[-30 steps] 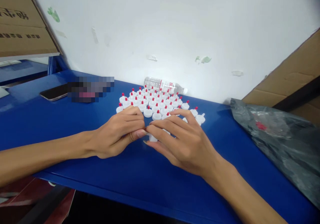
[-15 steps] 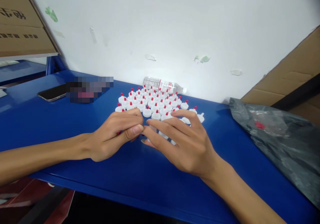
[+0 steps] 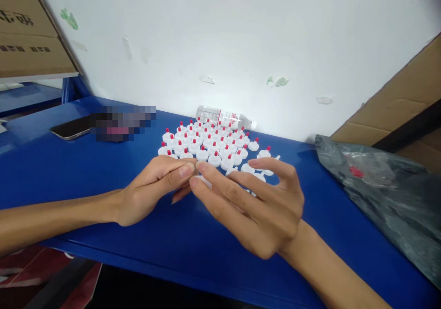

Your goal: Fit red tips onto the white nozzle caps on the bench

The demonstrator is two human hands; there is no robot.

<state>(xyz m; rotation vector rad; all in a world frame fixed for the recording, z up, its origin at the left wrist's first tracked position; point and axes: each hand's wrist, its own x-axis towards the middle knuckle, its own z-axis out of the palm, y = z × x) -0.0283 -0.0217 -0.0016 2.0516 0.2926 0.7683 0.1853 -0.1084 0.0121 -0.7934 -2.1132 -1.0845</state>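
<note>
My left hand (image 3: 155,189) is closed, its thumb and forefinger pinched together; whatever lies between them is hidden. Against those fingertips my right hand (image 3: 258,203) holds a white nozzle cap (image 3: 204,180), mostly covered by its fingers. Just beyond both hands stand several white nozzle caps with red tips (image 3: 214,160), packed in a block. To the right of the block, partly behind my right hand, are a few white nozzle caps with no red tip (image 3: 247,168).
A clear plastic bottle (image 3: 225,117) lies along the white wall behind the caps. On the left of the blue table (image 3: 193,258) rests a phone (image 3: 70,127) beside a blurred-out item. A dark plastic bag (image 3: 386,212) with a small clear bag (image 3: 374,170) on it covers the right side.
My right hand has turned and dropped slightly, uncovering more of the caps behind it. My left thumb and fingers have shifted a little, still meeting the right fingertips.
</note>
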